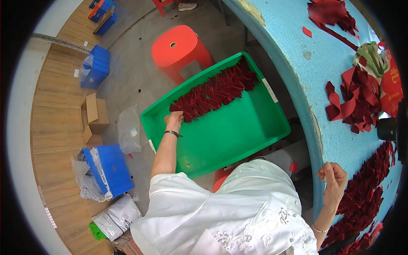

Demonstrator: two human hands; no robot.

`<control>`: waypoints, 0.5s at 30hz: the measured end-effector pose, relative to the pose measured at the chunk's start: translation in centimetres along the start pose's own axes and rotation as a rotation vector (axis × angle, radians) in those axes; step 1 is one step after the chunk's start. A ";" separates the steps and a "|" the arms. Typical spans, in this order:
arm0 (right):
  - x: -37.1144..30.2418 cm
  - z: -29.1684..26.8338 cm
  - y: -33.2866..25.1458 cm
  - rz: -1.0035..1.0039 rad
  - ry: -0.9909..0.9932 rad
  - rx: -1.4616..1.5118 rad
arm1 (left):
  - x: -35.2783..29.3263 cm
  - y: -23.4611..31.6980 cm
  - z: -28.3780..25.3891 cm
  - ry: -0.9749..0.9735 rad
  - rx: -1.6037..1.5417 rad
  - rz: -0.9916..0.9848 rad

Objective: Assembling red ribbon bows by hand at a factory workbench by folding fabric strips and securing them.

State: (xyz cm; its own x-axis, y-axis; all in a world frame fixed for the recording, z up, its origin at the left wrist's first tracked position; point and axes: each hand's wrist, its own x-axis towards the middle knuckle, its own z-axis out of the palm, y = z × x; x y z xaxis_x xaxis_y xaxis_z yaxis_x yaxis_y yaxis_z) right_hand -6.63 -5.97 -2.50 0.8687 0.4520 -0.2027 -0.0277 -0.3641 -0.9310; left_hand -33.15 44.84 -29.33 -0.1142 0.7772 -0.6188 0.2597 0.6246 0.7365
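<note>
My left hand is closed on the near-left end of a dark red ruffled fabric strip. The strip lies along the far side inside a green plastic tray, slanting up to the far right corner. At the blue table's edge, my right hand is raised with fingers curled and pinched together; what they hold, if anything, is too small to make out. More dark red ruffled fabric lies on the table just beyond and below that hand.
A red stool stands behind the tray. The blue table curves along the right, bearing loose red ribbon pieces. To the left are blue crates, a cardboard box, a clear plastic bag and a white sack.
</note>
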 end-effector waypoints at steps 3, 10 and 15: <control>0.1 0.1 -0.1 -0.002 -0.001 -0.005 | 1.4 -1.2 -0.6 -0.037 -0.087 -0.015; 0.2 0.0 -0.1 0.004 -0.016 -0.009 | 1.1 -1.6 -1.8 -0.045 -0.256 -0.052; 0.2 0.0 0.1 -0.003 -0.011 -0.027 | -0.7 -0.1 -3.5 -0.290 -0.313 0.008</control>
State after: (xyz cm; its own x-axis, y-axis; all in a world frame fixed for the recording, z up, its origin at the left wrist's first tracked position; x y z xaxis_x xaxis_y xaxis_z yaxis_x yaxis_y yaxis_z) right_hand -6.43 -5.88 -2.60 0.8633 0.4619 -0.2032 -0.0116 -0.3845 -0.9231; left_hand -36.43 44.52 -28.00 0.1728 0.7563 -0.6310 -0.0492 0.6465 0.7613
